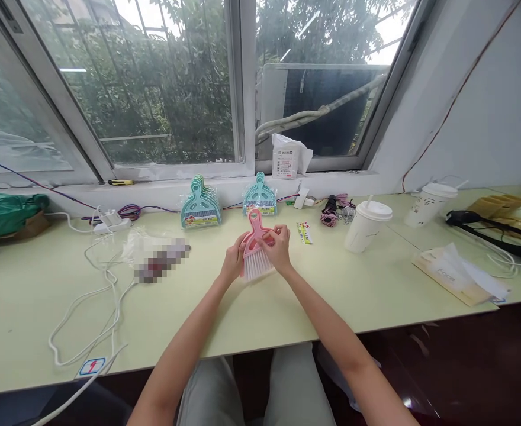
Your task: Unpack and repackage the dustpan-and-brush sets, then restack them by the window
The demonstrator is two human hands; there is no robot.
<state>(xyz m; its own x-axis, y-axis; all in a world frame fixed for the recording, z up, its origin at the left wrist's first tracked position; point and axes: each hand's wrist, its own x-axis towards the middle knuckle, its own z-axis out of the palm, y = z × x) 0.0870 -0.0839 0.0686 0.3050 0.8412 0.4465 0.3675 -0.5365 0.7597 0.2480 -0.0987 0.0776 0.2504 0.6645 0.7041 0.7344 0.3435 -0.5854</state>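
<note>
A pink hand brush (256,236) with white bristles pointing down toward me is held above the middle of the table, its looped handle facing the window. Pink edges behind it look like a matching dustpan (241,271), mostly hidden. My left hand (234,259) grips the left side of the set. With thumb and fingers pinched, my right hand (280,248) holds its right side. Beyond my hands stand a stack of wrapped teal dustpan-and-brush sets (201,204) and another teal set (260,198). To the right of my right hand lies a small printed label card (305,232).
White cables (109,284) and a power strip (112,223) spread over the left. On the right are a lidded cup (367,228), a second cup (431,204) and a tissue pack (458,275). A screwdriver (121,182) lies on the windowsill.
</note>
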